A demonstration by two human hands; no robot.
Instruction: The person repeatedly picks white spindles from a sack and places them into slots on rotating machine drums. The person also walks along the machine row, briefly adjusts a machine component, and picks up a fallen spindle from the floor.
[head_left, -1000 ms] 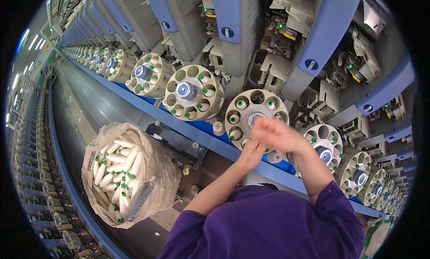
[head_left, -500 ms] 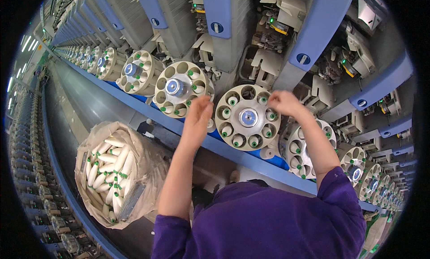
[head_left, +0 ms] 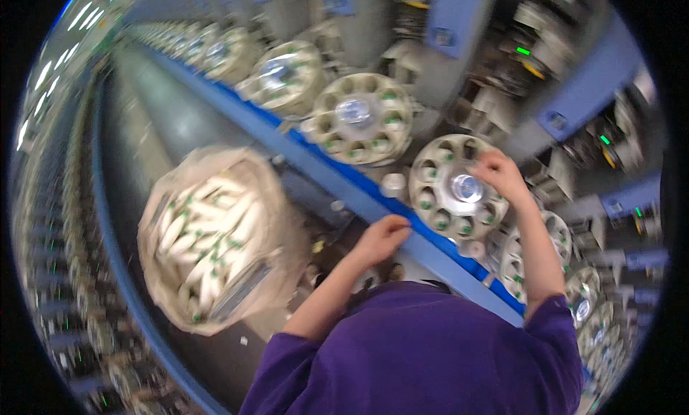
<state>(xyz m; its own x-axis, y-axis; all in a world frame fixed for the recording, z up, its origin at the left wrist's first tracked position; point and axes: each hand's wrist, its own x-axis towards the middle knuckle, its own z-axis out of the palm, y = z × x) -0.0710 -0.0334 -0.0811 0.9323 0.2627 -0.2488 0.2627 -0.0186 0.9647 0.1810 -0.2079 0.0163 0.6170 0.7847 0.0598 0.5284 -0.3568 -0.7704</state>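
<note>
A round cream bobbin magazine (head_left: 423,220) with a ring of pockets stands in front of me; green-tipped white bobbins sit in several of them. Over its upper right side, close to the shiny hub (head_left: 466,188), is my right hand (head_left: 500,176), its fingers closed in a pinch. My left hand (head_left: 382,240) is lower left of the magazine, near the blue rail (head_left: 428,251), with fingers drawn together. Whatever either hand may hold is too small or blurred to make out. A lined bag (head_left: 161,282) at left holds many loose bobbins (head_left: 215,217).
More round magazines (head_left: 361,117) line the blue-edged machine to far left and near right. Blue and grey machine units (head_left: 448,27) with green lights rise behind them. Another machine row (head_left: 64,235) runs along the left, past a dark aisle floor (head_left: 129,221).
The view has swung, so the magazines and bag appear shifted. My left hand has dropped away from the magazines toward the rail. My right hand has moved from the magazine's rim toward its hub.
</note>
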